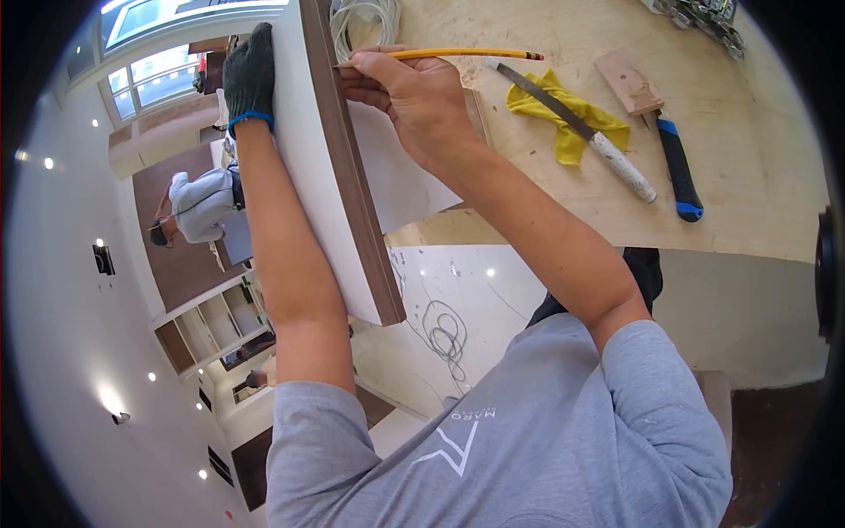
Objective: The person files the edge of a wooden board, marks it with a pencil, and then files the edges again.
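Note:
A white board with a brown edge (365, 224) stands on its side at the edge of the workbench (563, 211). My left hand (249, 81), in a dark glove with a blue cuff, holds the board along its far side; its fingertips are partly hidden. Bare, my right hand (414, 95) pinches a yellow pencil (475, 54), whose tip meets the board's brown edge. Right of that hand, a file (563, 114) with a whitish handle lies across a yellow cloth (607, 132).
A blue-and-black-handled knife (678, 172) lies beside a wood block (628, 81). Coiled cable (368, 22) and metal hinges (704, 22) sit at the back of the bench. Another cable (444, 334) lies on the floor. A person (207, 204) bends over in the background.

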The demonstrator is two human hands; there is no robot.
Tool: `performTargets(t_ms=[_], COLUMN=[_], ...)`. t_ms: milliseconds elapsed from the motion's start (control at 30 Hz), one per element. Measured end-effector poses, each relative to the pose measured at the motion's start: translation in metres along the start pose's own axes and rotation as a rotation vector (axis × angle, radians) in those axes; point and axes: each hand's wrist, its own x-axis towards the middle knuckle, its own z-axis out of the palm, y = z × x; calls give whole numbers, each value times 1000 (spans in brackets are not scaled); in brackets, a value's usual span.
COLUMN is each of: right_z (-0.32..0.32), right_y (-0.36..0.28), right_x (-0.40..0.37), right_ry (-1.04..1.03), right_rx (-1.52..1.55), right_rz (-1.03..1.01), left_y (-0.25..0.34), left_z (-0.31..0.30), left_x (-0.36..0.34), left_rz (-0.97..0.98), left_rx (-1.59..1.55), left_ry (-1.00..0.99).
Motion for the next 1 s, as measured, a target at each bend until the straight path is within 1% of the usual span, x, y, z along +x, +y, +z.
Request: performTargets(t_ms=[67,300,367,467,567,667,767,867,967,1000], right_z=[0,-3,-1,-1,-1,-1,-3,-6,-6,-6], right_y=[0,3,1,0,1,0,0,1,1,1], right_x=[-1,-7,-12,-17,-23,-31,-39,-46,-55,-58], right_ry=[2,-15,-5,5,15,24,14,8,16,19], right_rx=[3,1,-1,1,-1,-4,-16,-22,-33,-39], right_rz=[-1,-14,1,13,27,44,53,62,80,86], left_y=[-2,-8,2,13,15,19,14,9,-3,-7], left_z=[-1,5,-1,-12,-6,-9,-7,-4,0,2], left_x=[4,5,5,2,3,7,12,6,6,4], left_rz=[45,-112,-172,127,-169,-264,-186,-310,-348,-321], left_rx=[-12,-24,-38,190,-41,-91,244,-67,-30,-15], left_ry=[-14,-27,-39,-31,7,2,-55,-5,-41,-57])
